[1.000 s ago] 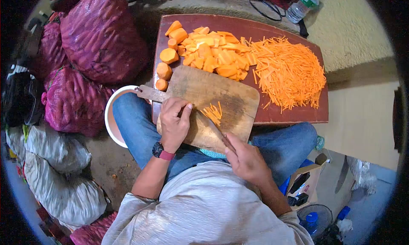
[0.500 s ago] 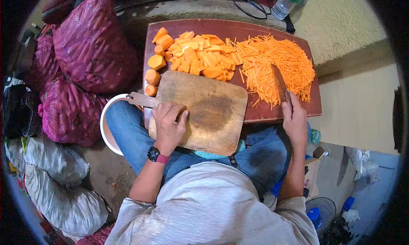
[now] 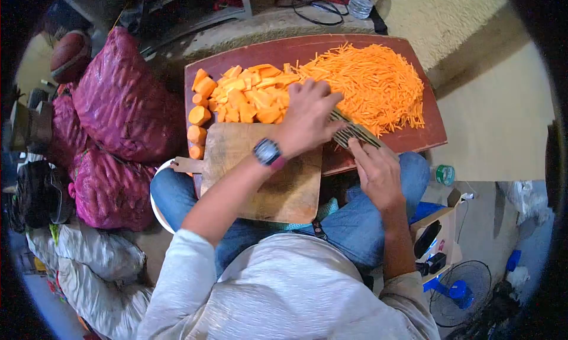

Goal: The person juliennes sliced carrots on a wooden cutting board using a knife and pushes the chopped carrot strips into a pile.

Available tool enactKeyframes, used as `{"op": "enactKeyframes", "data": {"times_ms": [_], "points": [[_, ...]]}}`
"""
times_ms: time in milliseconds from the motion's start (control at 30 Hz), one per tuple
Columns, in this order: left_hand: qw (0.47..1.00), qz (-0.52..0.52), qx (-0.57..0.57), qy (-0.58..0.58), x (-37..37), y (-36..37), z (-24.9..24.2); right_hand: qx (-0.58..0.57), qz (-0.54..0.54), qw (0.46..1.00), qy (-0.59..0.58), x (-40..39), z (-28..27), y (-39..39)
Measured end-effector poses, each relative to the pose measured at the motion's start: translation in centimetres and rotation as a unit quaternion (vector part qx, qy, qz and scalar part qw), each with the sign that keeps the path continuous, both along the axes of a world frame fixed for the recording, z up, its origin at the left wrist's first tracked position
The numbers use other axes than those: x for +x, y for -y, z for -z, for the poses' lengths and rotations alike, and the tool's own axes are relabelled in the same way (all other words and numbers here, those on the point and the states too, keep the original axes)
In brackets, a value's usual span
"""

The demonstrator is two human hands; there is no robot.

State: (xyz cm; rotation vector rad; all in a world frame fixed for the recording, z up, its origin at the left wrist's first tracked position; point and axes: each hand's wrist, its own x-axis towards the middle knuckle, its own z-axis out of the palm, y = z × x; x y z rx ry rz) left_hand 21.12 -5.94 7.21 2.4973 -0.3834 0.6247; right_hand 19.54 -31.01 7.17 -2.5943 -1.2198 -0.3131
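Observation:
A narrow, flat tool (image 3: 357, 130) with dark and light stripes slants between my hands, above the near edge of the shredded carrot (image 3: 378, 88). My right hand (image 3: 380, 175) grips its lower right end. The fingers and thumb of my left hand (image 3: 309, 120) close on its upper left end, partly hiding it. Whether it is a blade or a slotted tool is unclear. On my lap lies a wooden cutting board (image 3: 260, 186), its handle to the left. Sliced carrot (image 3: 248, 94) is heaped behind it, with thick carrot pieces (image 3: 199, 115) at the left.
The red-brown table (image 3: 435, 124) holds the carrots. Purple mesh sacks (image 3: 127, 103) and white sacks (image 3: 97, 254) stand left, beside a partly hidden white tub (image 3: 160, 214). A bottle (image 3: 361, 2) and cable are behind; a fan (image 3: 460, 292) is at lower right.
My left hand has left the board and moved up and right to the tool. My right hand has come left and down. The knife seen over the shreds no longer shows there.

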Motion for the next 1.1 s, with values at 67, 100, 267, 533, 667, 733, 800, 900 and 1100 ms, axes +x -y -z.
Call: {"op": "enactKeyframes", "data": {"times_ms": [67,100,267,533,667,733,800,900,1100], "points": [[0.999,0.019,0.041,-0.015,3.6,1.6,1.8,0.001,0.013,1.000,0.000,0.3,1.0,0.2],[0.996,0.031,0.078,-0.029,5.1,1.9,3.1,-0.002,0.021,1.000,0.001,0.4,1.5,0.2],[0.982,-0.054,0.181,0.021,9.8,1.0,6.0,0.034,0.030,0.999,0.000,1.2,2.8,0.3],[0.995,-0.081,0.064,-0.011,6.5,-6.0,6.3,0.179,0.043,0.975,-0.124,1.6,3.9,0.4],[0.982,-0.127,0.116,-0.075,6.0,-11.4,5.4,0.245,0.073,0.946,-0.198,1.7,3.7,0.4],[0.973,-0.135,0.141,-0.124,6.0,-13.1,4.9,0.255,0.077,0.942,-0.205,1.8,3.8,0.4],[0.974,-0.094,0.141,-0.149,6.0,-13.9,4.6,0.259,0.069,0.939,-0.214,1.8,3.8,0.4],[0.965,-0.083,0.182,-0.169,6.3,-14.2,5.1,0.257,0.068,0.940,-0.216,1.8,3.8,0.4],[0.967,-0.076,0.210,-0.120,6.6,-14.3,5.9,0.252,0.069,0.937,-0.230,1.8,3.6,0.3]]}}
